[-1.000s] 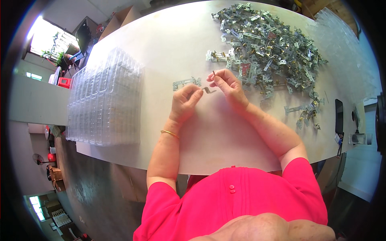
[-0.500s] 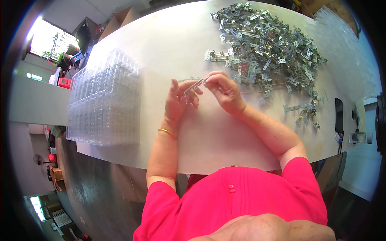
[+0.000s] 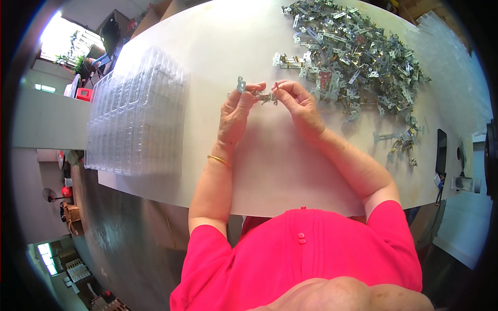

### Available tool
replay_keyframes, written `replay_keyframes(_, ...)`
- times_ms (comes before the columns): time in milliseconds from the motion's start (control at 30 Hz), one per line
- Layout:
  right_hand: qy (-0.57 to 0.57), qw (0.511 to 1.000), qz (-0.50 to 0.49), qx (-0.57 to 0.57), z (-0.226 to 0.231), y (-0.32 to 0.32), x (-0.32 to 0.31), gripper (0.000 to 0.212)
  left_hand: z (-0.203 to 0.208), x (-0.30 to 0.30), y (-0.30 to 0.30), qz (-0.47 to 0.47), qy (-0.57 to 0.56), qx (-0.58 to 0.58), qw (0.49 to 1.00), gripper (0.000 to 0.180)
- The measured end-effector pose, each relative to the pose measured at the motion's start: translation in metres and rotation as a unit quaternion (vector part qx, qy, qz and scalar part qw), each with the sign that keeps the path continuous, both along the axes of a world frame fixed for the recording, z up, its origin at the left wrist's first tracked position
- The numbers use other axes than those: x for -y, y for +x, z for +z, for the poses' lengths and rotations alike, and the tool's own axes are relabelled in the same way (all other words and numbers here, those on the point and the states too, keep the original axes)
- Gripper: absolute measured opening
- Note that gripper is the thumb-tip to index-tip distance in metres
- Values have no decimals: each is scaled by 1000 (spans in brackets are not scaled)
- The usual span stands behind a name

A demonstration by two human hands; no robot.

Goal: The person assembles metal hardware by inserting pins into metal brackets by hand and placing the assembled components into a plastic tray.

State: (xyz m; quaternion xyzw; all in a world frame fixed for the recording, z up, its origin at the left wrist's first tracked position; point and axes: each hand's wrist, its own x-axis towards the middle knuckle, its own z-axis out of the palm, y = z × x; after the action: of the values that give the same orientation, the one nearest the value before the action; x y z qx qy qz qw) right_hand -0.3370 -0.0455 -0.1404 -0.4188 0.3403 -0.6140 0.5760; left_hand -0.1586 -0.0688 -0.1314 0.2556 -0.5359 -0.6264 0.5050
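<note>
My left hand (image 3: 235,115) is closed around a small silver metal bracket (image 3: 241,85), whose flat holed end sticks up past the thumb. My right hand (image 3: 302,109) pinches at a thin part between thumb and forefinger, right beside a metal piece (image 3: 266,97) that spans the gap between both hands. Whether that piece belongs to the same bracket, I cannot tell. A large heap of similar metal brackets (image 3: 358,67), some with brass-coloured bits, lies beyond my right hand. A few red pieces (image 3: 324,80) show at the heap's near side.
A tall stack of clear plastic trays (image 3: 136,122) stands on the white table (image 3: 270,171) at the left. To the right lie a small group of loose brackets (image 3: 403,145), a black phone (image 3: 441,150) and clear plastic bags (image 3: 454,72). A clear jar (image 3: 463,183) sits near the right edge.
The bracket in my left hand has turned, so its holed end now points up. My right hand has shifted slightly right with the view and its fingers have changed their pinch.
</note>
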Motion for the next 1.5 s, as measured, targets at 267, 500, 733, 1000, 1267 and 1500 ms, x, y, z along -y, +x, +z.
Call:
replay_keyframes(267, -41, 994, -27, -93, 5, 1, -7, 13, 6, -7, -1, -8, 67, 27, 997, 31)
replay_keyframes(500, -66, 978, -46, -190, 10, 2, -12, 13, 5, -7, -1, -5, 120, 50, 991, 30)
replay_keyframes(733, -56, 972, -57, -220, 11, 1, -11, 12, 2, -5, 2, 26, 93, 103, 990, 31)
replay_keyframes(1000, -105, 948, -97, -285, 13, 0, -11, 9, 5, -5, 1, 54, 53, 150, 986, 30)
replay_keyframes(1267, -102, 965, -63, -231, 12, 1, -11, 16, -1, -6, 1, 60, -22, 223, 973, 24)
replay_keyframes(1500, -46, 970, -29, -237, 14, 2, -12, 10, 1, -8, -2, 60, -105, 266, 956, 22)
